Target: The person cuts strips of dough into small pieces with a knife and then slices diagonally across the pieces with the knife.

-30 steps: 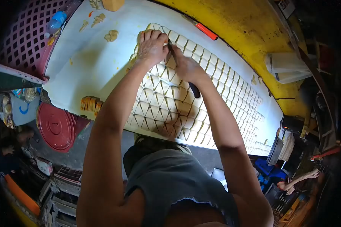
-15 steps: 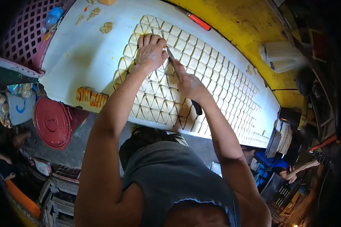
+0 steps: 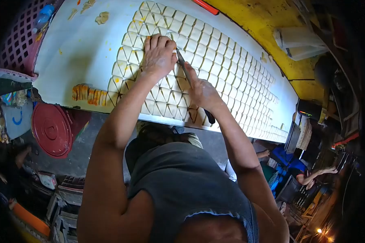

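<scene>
Rows of pale dough pieces (image 3: 202, 48) cover much of the white table (image 3: 83, 44), cut as triangles at the left and as squares to the right. My left hand (image 3: 159, 56) lies on the dough, its fingers bent and close together; what is under the fingertips is hidden. My right hand (image 3: 205, 94) is wrapped round a long dark knife (image 3: 183, 66). The blade points up and left, its tip beside my left fingers, and the handle end sticks out below my right hand.
Orange-striped strips (image 3: 89, 95) lie at the table's near left edge. Dough scraps (image 3: 102, 18) and a red-handled tool (image 3: 207, 6) are farther back. A purple crate (image 3: 18, 44) stands left, a red lidded bin (image 3: 52, 129) below. Another person (image 3: 304, 176) is at the right.
The view has shifted, so the table and dough appear higher and farther left. Both hands have moved slightly rightward over the dough, the knife still in my right hand.
</scene>
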{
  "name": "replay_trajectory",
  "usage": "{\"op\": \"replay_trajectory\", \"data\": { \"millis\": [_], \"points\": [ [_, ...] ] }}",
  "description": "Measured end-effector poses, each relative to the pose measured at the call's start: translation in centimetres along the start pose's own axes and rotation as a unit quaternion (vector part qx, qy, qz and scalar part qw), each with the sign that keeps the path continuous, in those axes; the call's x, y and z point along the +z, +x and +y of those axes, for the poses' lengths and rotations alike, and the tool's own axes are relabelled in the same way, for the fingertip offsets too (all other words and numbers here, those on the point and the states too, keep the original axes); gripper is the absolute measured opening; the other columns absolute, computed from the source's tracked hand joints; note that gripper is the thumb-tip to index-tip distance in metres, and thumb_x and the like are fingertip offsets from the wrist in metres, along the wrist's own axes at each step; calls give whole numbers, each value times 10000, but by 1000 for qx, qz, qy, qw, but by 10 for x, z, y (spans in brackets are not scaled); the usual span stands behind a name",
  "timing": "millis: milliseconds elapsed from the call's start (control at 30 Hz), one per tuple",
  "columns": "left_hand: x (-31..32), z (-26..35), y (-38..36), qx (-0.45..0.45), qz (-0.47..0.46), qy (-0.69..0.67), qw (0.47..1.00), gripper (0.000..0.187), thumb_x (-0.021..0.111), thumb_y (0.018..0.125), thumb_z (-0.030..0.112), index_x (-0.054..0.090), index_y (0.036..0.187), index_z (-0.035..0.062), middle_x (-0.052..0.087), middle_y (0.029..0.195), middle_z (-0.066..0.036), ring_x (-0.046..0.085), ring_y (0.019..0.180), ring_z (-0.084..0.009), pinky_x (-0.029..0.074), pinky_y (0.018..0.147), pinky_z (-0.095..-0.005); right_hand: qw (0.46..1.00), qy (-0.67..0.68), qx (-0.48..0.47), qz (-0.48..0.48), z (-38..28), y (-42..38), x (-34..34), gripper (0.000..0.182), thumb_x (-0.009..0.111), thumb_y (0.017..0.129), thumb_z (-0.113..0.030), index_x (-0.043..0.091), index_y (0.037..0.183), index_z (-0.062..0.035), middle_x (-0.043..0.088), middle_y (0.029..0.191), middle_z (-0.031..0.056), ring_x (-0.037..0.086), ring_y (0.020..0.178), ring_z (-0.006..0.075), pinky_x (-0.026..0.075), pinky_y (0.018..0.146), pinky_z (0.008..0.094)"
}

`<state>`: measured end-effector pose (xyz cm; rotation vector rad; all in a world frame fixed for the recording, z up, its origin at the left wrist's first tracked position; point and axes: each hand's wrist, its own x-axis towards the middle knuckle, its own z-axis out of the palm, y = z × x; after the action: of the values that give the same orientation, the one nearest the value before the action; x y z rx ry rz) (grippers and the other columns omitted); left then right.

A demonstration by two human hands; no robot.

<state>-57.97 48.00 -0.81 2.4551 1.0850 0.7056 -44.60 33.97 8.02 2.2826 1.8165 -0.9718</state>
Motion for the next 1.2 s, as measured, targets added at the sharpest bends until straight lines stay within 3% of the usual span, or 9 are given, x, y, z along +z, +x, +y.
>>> {"op": "replay_trajectory", "data": {
  "millis": [100, 200, 333, 467, 600, 733, 867, 1067, 1200],
  "points": [
    [-5, 14, -22, 9, 47, -29, 998, 285, 729, 877, 216, 694, 1148, 137, 595, 1306, -75, 441, 1396, -351, 250, 1230, -581, 1000, -6, -3, 31, -2, 11, 7, 851, 515, 954, -60, 116, 1703, -134, 729, 984, 331, 719, 992, 475, 551, 925, 545],
    [0, 30, -46, 26, 10, -14, 1000, 329, 749, 844, 220, 687, 1154, 128, 593, 1303, -88, 438, 1401, -355, 254, 1218, -586, 998, 26, -11, 57, -3, 11, 10, 853, 578, 980, -131, 121, 1700, -157, 733, 987, 321, 723, 943, 483, 558, 873, 567],
    [2, 37, -46, -14, -14, 3, 1000, 353, 754, 836, 220, 682, 1168, 126, 587, 1302, -83, 443, 1392, -346, 263, 1207, -587, 999, -23, 33, -29, 15, -47, 17, 893, 556, 961, -77, 93, 1708, -238, 738, 983, 309, 729, 952, 469, 560, 852, 574],
    [8, 45, -60, -17, 55, -15, 998, 345, 757, 837, 223, 684, 1161, 129, 583, 1304, -79, 437, 1395, -353, 259, 1209, -592, 1000, -20, 6, -2, 30, -52, 32, 852, 519, 976, -82, 96, 1706, -201, 739, 992, 307, 725, 953, 472, 560, 857, 562],
    [13, 74, -97, 21, 34, 1, 999, 321, 758, 828, 226, 690, 1126, 129, 595, 1285, -74, 436, 1400, -359, 259, 1207, -596, 999, 5, -6, 49, 24, -43, 43, 826, 500, 973, -65, 129, 1700, -191, 731, 987, 323, 714, 956, 494, 558, 853, 569],
    [13, 80, -95, -19, -1, 0, 1000, 321, 761, 823, 217, 691, 1127, 141, 588, 1297, -68, 433, 1400, -364, 259, 1206, -602, 999, 8, 26, -28, 33, -103, 37, 828, 506, 967, -57, 159, 1701, -216, 732, 980, 317, 722, 930, 489, 563, 856, 583],
    [17, 88, -107, -10, 62, -4, 998, 327, 760, 828, 213, 678, 1134, 132, 580, 1302, -74, 438, 1384, -370, 267, 1202, -607, 1000, -10, 18, -6, 43, -114, 55, 837, 524, 978, -86, 137, 1710, -207, 734, 1004, 309, 726, 957, 473, 561, 858, 578],
    [29, 118, -145, 23, 41, 12, 999, 331, 757, 814, 207, 692, 1127, 119, 586, 1279, -86, 453, 1362, -373, 267, 1202, -609, 999, 22, -25, 32, 52, -101, 60, 806, 545, 994, -118, 162, 1701, -156, 733, 1098, 296, 718, 1002, 466, 560, 870, 568],
    [24, 122, -142, 6, 39, 21, 999, 326, 761, 803, 210, 691, 1110, 126, 591, 1260, -91, 462, 1336, -365, 263, 1201, -608, 999, 8, -32, 2, 65, -157, 66, 852, 558, 962, -76, 144, 1703, -148, 736, 1095, 292, 719, 1028, 453, 560, 891, 560]
  ]
}}
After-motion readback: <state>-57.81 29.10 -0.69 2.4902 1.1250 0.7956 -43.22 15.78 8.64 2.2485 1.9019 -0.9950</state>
